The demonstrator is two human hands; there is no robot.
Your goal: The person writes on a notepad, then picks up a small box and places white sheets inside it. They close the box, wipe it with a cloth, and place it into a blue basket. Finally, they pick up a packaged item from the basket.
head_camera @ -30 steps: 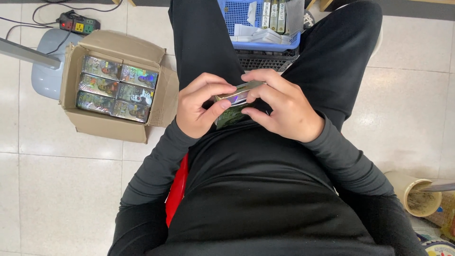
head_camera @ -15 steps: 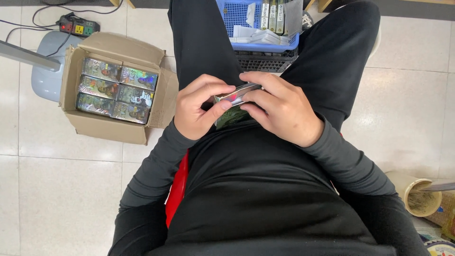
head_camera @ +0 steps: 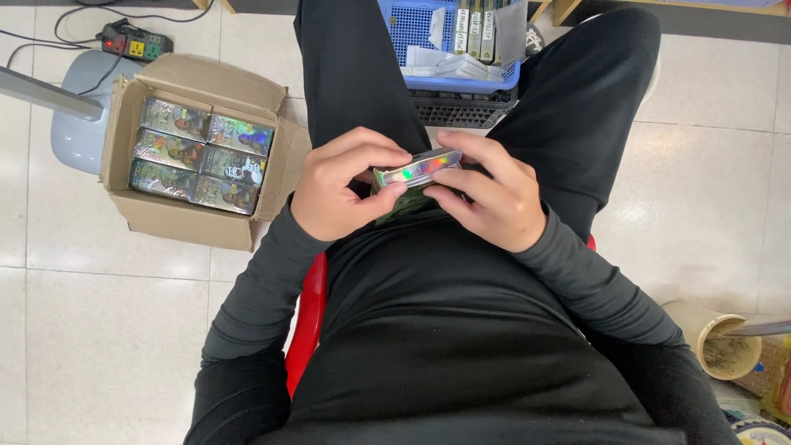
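Note:
I sit on a red chair and hold a small shiny box with a rainbow sheen over my lap. My left hand grips its left end, thumb on the near side. My right hand grips the right end, fingers curled over the top edge. The box lies tilted, its narrow reflective side facing up. Most of the box's lower part is hidden by my fingers.
An open cardboard carton filled with several similar shiny boxes stands on the tiled floor to my left. A blue plastic basket with packs sits between my feet. A power strip lies far left, a cardboard tube lower right.
Both hands have shifted slightly on the box, turning it so the shiny narrow side shows more. The carton and basket have not moved.

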